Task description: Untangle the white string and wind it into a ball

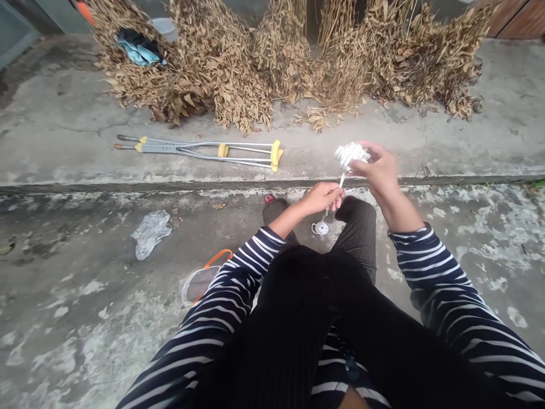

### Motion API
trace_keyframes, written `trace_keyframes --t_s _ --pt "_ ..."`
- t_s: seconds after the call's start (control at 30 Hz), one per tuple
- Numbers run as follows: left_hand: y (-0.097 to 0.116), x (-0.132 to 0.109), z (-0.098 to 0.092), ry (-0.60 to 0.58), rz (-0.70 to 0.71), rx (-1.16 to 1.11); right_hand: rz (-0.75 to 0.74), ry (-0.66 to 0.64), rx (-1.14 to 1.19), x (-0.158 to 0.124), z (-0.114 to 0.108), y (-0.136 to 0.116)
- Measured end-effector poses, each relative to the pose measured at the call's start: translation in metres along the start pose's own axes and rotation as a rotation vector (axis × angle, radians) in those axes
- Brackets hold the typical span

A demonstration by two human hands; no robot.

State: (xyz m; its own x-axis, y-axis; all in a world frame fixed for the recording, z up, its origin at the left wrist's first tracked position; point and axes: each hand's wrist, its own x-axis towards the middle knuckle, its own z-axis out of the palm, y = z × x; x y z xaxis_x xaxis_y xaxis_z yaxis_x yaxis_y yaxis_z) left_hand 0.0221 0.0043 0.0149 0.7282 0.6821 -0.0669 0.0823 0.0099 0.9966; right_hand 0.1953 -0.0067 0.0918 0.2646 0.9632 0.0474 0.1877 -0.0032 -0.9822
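My right hand (380, 169) is closed around a wad of white cord (349, 154) with thin dark lines across it, fingers along its right side and thumb below. A straight white length (342, 179) runs down from the wad to my left hand (322, 197). My left hand is closed, with that length pinched at its fingertips. Beneath it, between my legs, shows a small white coil or round piece (320, 228). A thin strand seems to lead up from it towards my left hand; whether it hangs or rests on the ground I cannot tell.
A pair of crutches (200, 149) with yellow pads lies on the concrete ledge (306, 122). Bundles of dried plants (238, 68) lean behind. A crumpled clear plastic bag (152, 233) and a mesh item with orange straps (200, 283) lie on the lower ground to my left.
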Motion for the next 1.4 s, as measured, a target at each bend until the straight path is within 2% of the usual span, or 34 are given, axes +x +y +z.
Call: trace_keyframes --t_s 0.1,0.17,0.23,0.33,0.4,0.5,0.6,0.67,0.73,0.8,0.9,1.03,1.23,1.4 --pt "0.018 0.0 -0.014 -0.009 -0.011 0.129 -0.177 0.095 -0.347 0.008 0.003 0.012" --pt "0.029 0.001 -0.026 0.001 0.004 0.256 -0.268 0.063 -0.547 0.01 0.005 0.018" --pt "0.037 0.004 -0.037 0.002 0.029 0.386 -0.329 -0.028 -0.69 0.009 0.008 0.023" --pt "0.043 0.009 -0.048 0.05 0.087 0.552 -0.31 -0.174 -0.844 0.011 0.013 0.026" --pt "0.042 0.012 -0.052 0.091 0.107 0.611 -0.196 -0.271 -0.9 0.014 0.014 0.027" --pt "0.037 0.015 -0.058 0.087 0.107 0.623 0.122 -0.46 -0.755 0.021 0.007 0.027" --pt "0.03 0.017 -0.062 0.043 0.123 0.597 0.432 -0.601 -0.354 0.023 -0.004 0.028" --pt "0.023 0.02 -0.061 0.021 0.141 0.533 0.544 -0.596 -0.148 0.02 -0.01 0.028" --pt "0.016 0.024 -0.058 0.028 0.157 0.438 0.602 -0.534 -0.009 0.015 -0.013 0.026" --pt "0.008 0.027 -0.051 0.079 0.165 0.337 0.625 -0.455 0.121 0.011 -0.012 0.022" --pt "-0.001 0.031 -0.036 0.216 0.14 0.195 0.61 -0.359 0.308 0.006 -0.006 0.016" --pt "-0.004 0.031 -0.026 0.375 0.09 0.121 0.586 -0.324 0.38 0.005 0.004 0.008" --pt "0.006 0.031 -0.04 0.374 0.21 0.08 0.428 -0.31 0.316 0.009 0.013 -0.006" --pt "0.032 0.037 -0.059 0.532 0.304 0.111 0.316 -0.296 0.343 0.015 0.02 -0.033"
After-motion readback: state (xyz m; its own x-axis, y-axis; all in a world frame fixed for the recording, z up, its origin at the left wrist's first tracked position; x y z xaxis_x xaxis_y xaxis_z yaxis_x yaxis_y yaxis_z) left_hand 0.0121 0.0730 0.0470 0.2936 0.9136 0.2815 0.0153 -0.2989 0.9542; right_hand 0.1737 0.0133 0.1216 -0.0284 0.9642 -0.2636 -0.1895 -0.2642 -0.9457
